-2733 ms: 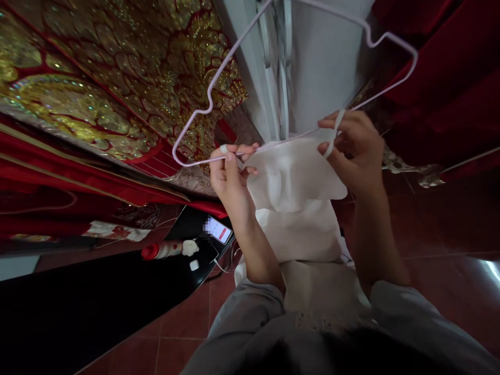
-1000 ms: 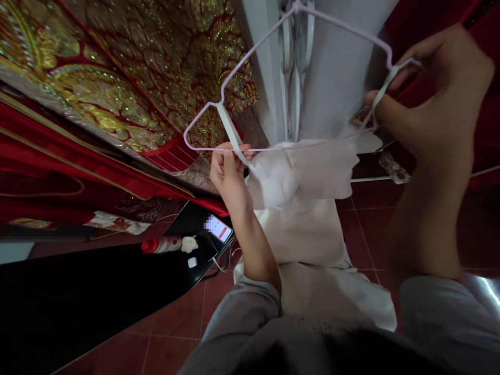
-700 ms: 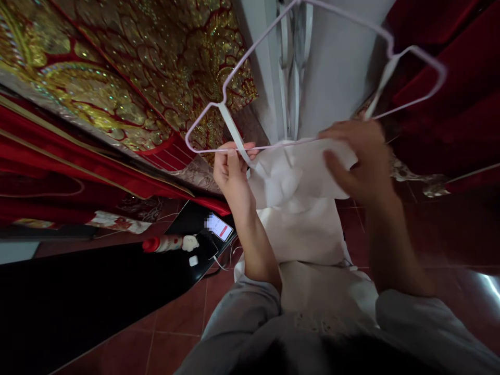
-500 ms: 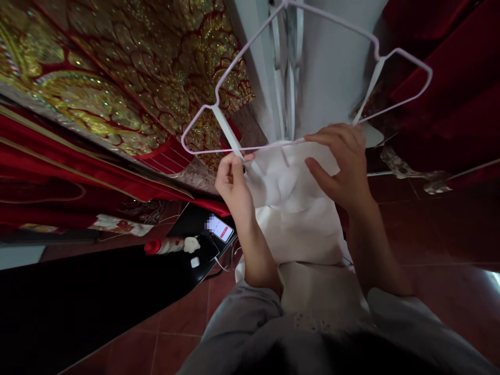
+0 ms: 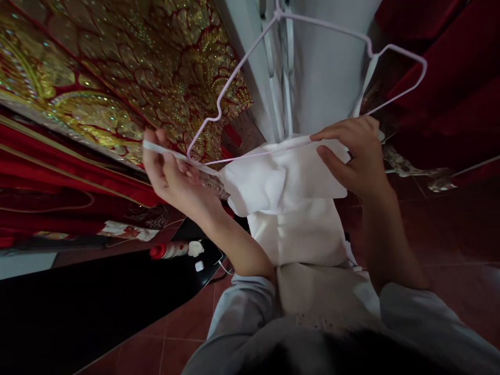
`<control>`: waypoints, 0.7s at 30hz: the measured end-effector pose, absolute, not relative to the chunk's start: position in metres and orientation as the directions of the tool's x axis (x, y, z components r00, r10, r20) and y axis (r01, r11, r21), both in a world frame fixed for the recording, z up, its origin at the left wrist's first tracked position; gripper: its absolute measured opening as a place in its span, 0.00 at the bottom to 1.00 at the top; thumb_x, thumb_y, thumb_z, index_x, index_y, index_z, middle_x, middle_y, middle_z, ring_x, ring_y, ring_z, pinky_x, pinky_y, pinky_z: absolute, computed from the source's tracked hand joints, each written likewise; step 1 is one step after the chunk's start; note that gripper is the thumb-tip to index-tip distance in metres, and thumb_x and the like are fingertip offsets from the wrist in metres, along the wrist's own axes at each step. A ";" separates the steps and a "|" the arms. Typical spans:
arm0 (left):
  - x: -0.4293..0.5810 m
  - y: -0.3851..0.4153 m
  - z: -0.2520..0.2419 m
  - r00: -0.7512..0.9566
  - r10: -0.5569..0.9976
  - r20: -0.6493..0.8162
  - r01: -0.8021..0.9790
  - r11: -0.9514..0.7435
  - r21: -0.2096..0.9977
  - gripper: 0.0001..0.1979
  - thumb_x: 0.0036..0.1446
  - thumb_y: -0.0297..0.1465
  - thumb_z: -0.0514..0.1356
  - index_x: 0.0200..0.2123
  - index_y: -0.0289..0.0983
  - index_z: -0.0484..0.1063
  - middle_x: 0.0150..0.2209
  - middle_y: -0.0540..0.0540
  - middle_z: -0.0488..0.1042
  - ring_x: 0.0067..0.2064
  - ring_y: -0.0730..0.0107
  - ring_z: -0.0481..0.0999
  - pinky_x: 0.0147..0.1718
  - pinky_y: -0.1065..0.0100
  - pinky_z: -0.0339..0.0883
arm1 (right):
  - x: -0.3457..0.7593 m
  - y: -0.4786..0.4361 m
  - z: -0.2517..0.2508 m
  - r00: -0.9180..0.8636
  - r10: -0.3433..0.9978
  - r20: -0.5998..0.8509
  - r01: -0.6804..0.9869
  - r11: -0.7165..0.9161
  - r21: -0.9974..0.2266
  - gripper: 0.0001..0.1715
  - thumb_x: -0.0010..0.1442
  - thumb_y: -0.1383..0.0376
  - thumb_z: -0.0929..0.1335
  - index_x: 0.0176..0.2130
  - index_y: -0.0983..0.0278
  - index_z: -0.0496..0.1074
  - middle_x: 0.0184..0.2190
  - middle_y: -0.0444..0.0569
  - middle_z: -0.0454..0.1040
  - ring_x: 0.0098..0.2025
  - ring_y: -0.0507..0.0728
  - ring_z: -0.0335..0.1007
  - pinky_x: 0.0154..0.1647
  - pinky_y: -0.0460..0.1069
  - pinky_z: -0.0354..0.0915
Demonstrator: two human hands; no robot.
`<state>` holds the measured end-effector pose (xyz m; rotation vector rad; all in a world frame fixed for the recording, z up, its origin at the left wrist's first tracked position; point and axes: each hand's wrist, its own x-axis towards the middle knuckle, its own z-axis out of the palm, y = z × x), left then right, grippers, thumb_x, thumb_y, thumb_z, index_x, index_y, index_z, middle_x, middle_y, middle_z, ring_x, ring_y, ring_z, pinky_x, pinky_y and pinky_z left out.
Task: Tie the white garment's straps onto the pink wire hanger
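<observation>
A pale pink clothes hanger (image 5: 324, 22) is in front of me, with a white padded garment (image 5: 300, 172) hanging at its lower bar. My left hand (image 5: 175, 174) is off to the left with curled fingers, holding a white strap (image 5: 154, 147) stretched outside the hanger's left corner. At the right end of the bar, my right hand (image 5: 353, 151) has its fingers over the bar and the garment's upper edge. Its thumb stands apart below, and its other fingertips are partly hidden. The second strap (image 5: 367, 80) hangs in the hanger's right notch.
Gold sequinned red garments (image 5: 156, 62) hang on the left, and dark red cloth (image 5: 437, 94) on the right. A black table (image 5: 97, 302) at lower left carries a red-capped bottle (image 5: 170, 250), a small white case (image 5: 199, 266) and a cable. Behind the hanger is a grey-white panel (image 5: 328, 73).
My left hand has moved left and up, drawing the left strap out of the hanger's notch and past its corner. My right hand stays at the bar. The phone on the table is now hidden.
</observation>
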<state>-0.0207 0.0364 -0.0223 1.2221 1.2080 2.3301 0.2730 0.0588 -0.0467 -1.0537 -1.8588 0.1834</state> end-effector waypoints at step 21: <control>0.037 0.038 -0.053 -0.426 0.853 0.300 -0.325 -0.454 0.830 0.14 0.67 0.44 0.64 0.35 0.41 0.71 0.34 0.48 0.82 0.20 0.79 0.54 0.18 0.71 0.46 | 0.312 0.109 0.026 -0.026 0.712 0.702 0.521 0.609 -0.598 0.11 0.67 0.57 0.66 0.46 0.51 0.78 0.42 0.50 0.82 0.64 0.67 0.70 0.66 0.70 0.65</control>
